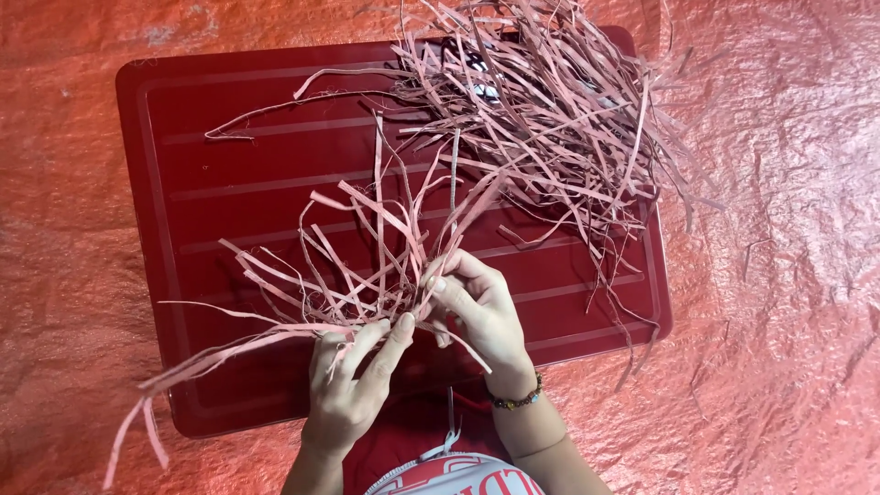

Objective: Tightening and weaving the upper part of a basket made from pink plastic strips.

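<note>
Both hands meet over the near part of a dark red ribbed tray that lies on a crinkled orange-red sheet. The left hand is closed around a bunch of thin pink strips, its thumb and forefinger pinching them where they cross; loose ends trail out to the left of this hand and hang past the tray's near edge. The right hand sits just beside the left, touching the same bunch, fingers curled and fingertips pinching strips at the gathering point. A beaded bracelet circles the right wrist. From the hands the held strips fan upward and away. Beyond the right hand, farther from the body, a larger loose heap of pink strips covers the tray's far corner and spills over its edge onto the sheet
</note>
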